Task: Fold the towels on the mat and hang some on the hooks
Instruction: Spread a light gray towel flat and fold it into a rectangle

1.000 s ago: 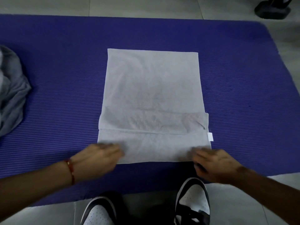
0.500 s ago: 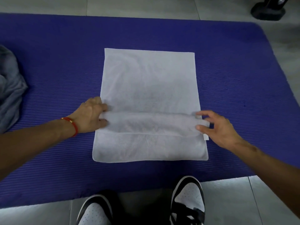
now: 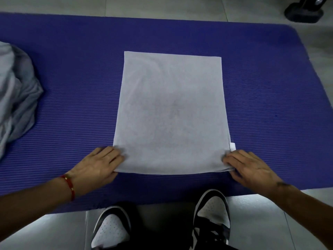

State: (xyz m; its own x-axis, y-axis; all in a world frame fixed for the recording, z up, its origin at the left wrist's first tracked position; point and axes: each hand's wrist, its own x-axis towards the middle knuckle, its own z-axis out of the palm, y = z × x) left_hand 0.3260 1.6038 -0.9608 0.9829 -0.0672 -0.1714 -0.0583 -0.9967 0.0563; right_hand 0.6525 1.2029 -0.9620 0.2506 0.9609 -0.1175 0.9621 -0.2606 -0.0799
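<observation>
1. A white towel (image 3: 171, 114) lay flat and smooth in the middle of a blue ribbed mat (image 3: 270, 87) spread on a tiled floor (image 3: 252, 222), its short near edge facing the person.
2. The left hand (image 3: 97, 165) rested at the towel's near left corner, fingers extended and close together, fingertips touching the cloth edge; whether they pinched it could not be told.
3. The right hand (image 3: 252, 170) lay at the near right corner, fingers spread, fingertips on the layered edge just below a small white tag (image 3: 232, 147).
4. A red bracelet (image 3: 69, 186) circled the left wrist.
5. A crumpled grey towel (image 3: 16, 101) sat at the mat's left side, well apart from the flat one.
6. Two black-and-white shoes (image 3: 212, 215) stood on the floor just beside the mat's near edge, between the forearms.
7. A dark object (image 3: 304, 11) stood on the floor beyond the mat's far right corner.
</observation>
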